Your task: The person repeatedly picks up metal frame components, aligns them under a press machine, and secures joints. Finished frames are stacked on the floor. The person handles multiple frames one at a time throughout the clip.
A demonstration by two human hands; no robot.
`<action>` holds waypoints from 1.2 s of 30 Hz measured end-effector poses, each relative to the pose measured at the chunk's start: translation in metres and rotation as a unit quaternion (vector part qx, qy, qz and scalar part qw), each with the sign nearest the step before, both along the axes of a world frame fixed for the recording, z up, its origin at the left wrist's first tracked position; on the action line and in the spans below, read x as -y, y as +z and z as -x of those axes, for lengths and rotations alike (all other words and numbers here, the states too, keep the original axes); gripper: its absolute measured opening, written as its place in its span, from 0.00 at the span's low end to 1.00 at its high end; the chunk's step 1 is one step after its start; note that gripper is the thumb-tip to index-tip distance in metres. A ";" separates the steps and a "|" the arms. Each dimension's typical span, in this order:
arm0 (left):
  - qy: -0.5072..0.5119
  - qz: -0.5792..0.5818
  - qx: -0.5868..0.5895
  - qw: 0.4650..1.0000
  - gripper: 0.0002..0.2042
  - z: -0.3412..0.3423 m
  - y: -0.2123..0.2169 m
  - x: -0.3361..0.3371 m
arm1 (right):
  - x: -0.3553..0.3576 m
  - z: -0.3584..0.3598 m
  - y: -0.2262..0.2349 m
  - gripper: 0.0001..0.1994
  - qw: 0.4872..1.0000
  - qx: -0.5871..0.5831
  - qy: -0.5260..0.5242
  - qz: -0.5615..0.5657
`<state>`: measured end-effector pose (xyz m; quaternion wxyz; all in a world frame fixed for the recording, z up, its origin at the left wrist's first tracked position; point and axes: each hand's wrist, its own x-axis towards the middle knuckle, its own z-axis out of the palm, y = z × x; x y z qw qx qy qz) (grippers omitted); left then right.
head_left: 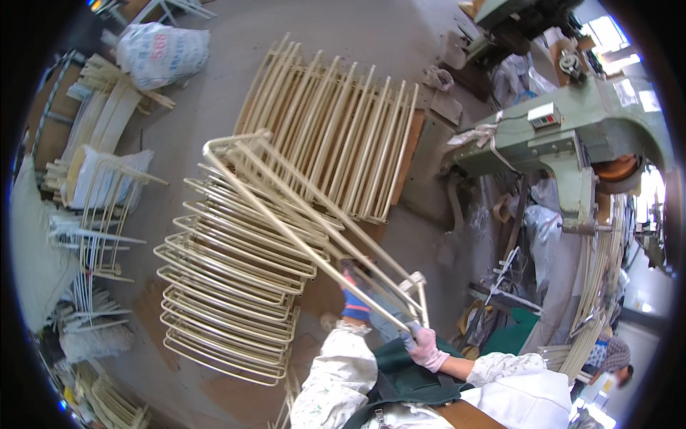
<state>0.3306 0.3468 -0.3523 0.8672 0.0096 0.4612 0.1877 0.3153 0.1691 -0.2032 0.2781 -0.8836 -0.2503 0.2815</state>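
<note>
A long cream-coloured metal tube frame slants from my body toward the far left, over two groups of similar frames. My right hand, in a pink and grey glove, is closed around its near end. The glove with a blue cuff on my left hand is farther forward, at the frame's bars; its fingers look closed on the tubing but are partly hidden. Below the held frame, at the left, lies a row of nested bent tube frames. Beyond it is another group of upright-looking tube frames.
A green machine with a small switch box stands at the right, plastic bags and scrap around it. At the left are a stuffed white sack and stacks of tube parts. Another person is at the far lower right.
</note>
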 end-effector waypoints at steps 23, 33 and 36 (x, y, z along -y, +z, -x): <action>-0.406 -0.315 -0.015 0.858 0.29 -0.357 -0.293 0.060 | -0.048 -0.234 -0.310 0.11 0.822 0.088 -0.544 -0.146; -0.374 -0.406 0.041 0.833 0.15 -0.224 -0.246 -0.018 | -0.105 -0.258 -0.452 0.14 0.929 0.094 -0.354 0.043; -0.414 -0.411 -0.048 0.811 0.14 -0.156 -0.211 -0.011 | -0.109 -0.266 -0.460 0.14 0.943 0.015 -0.327 0.054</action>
